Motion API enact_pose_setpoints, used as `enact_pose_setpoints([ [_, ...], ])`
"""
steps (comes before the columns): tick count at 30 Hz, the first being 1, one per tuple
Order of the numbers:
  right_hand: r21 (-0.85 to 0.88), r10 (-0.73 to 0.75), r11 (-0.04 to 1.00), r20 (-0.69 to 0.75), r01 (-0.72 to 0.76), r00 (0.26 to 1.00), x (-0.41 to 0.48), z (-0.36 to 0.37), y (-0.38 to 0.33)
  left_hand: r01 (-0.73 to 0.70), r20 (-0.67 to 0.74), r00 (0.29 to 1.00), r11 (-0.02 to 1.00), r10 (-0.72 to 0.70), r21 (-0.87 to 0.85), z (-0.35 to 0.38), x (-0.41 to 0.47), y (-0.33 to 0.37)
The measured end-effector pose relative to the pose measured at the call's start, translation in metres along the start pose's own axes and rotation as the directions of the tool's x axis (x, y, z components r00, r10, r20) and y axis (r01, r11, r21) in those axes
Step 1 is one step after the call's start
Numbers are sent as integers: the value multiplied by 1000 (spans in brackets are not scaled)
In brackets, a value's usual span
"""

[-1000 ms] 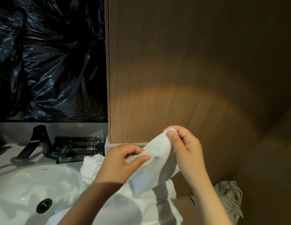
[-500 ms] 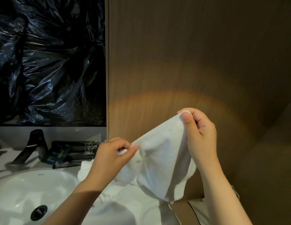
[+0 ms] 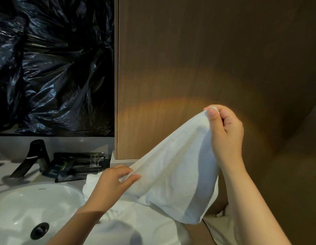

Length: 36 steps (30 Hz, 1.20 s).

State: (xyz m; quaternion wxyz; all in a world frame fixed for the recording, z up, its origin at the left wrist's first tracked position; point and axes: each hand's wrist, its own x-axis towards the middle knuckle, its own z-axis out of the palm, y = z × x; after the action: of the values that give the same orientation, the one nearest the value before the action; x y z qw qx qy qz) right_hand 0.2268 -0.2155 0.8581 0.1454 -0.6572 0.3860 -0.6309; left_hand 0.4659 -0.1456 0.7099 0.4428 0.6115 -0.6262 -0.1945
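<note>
One white towel (image 3: pixel 173 167) — long axis up-rightward

The towel (image 3: pixel 175 174) in the right grip (image 3: pixel 226 135) is plain white. Left of the left grip (image 3: pixel 115 183), the basin (image 3: pixel 30 200) is glossy white with a black drain (image 3: pixel 39 230). Beyond it, the tap (image 3: pixel 32 156) and sachets (image 3: pixel 77 165) are black. The panel (image 3: pixel 206 68) behind is brown wood-grain.

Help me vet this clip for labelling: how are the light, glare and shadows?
Head view: dim overall, with a warm pool of light on the wood panel; head view: sharp glints on the black plastic sheet; head view: the white towel, pinched by the right hand and left hand, looks nearly washed out; soft shadows cross the sink.
</note>
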Motion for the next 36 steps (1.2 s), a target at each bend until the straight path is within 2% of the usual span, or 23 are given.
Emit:
enact_pose_setpoints([
  [2,-19,10,1000,4,-10,1000,2,-1,2,39,10,999,998,-39,-39,-2,-2,-6],
  [8,-54,47,997,-9,-48,999,8,-6,8,70,9,998,997,-69,-13,-17,6,-19],
  [16,-98,52,994,-33,-55,998,19,-16,15,133,71,987,980,-145,146,-37,16,-42],
  [24,-129,68,989,-29,-71,997,26,-20,30,141,16,989,969,-148,204,-50,27,-45],
  [27,-130,55,990,-58,-62,997,32,-25,31,119,-76,991,979,-108,164,-63,39,-33],
  [29,-134,56,989,-93,-68,994,40,-30,29,105,-168,981,992,-92,67,-75,51,-18],
  [33,-99,66,991,-190,-86,979,61,-41,22,18,-364,929,992,-63,-127,-100,86,25],
  [36,-83,63,993,-250,-87,966,73,-47,17,-75,-449,893,971,-36,-226,-115,104,57],
])
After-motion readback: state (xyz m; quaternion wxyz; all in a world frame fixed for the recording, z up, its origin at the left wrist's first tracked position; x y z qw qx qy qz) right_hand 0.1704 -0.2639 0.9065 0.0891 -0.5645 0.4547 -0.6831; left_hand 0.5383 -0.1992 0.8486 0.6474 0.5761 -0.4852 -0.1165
